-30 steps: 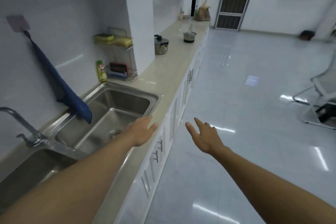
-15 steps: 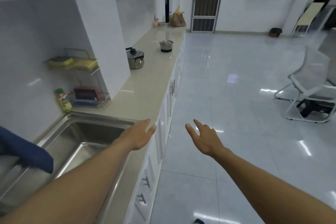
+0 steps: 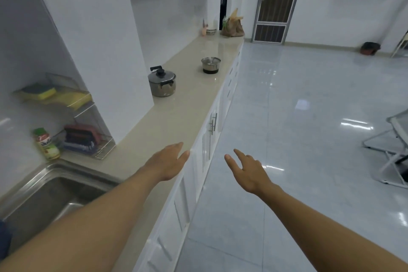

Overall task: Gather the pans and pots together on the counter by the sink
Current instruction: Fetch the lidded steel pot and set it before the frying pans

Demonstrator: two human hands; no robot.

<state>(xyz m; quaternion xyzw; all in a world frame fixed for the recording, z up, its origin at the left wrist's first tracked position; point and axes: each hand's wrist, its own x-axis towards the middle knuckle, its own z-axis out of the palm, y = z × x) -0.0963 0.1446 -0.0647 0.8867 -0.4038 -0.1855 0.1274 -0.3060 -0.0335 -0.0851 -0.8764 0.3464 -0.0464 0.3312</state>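
A steel pot with a black-knobbed lid (image 3: pixel 162 84) stands on the beige counter (image 3: pixel 172 121) close to the white wall pillar. Farther along sits a smaller open steel pot (image 3: pixel 210 65). The steel sink (image 3: pixel 50 196) lies at the lower left. My left hand (image 3: pixel 167 162) is stretched out flat over the counter's front edge, fingers straight, holding nothing. My right hand (image 3: pixel 247 172) reaches forward over the floor, fingers relaxed and spread, also empty. Both pots lie well beyond my hands.
A wire rack (image 3: pixel 88 143) with sponges and cloths and a green-capped bottle (image 3: pixel 46 144) stand beside the sink. A brown bag (image 3: pixel 233 25) sits at the counter's far end. White cabinets (image 3: pixel 207 139) run below. A chair frame (image 3: pixel 393 150) stands at right on the tiled floor.
The view has advanced along the counter past the sink; the tap and blue cloth have left the frame and the pots appear nearer. Both hands stay outstretched and empty.
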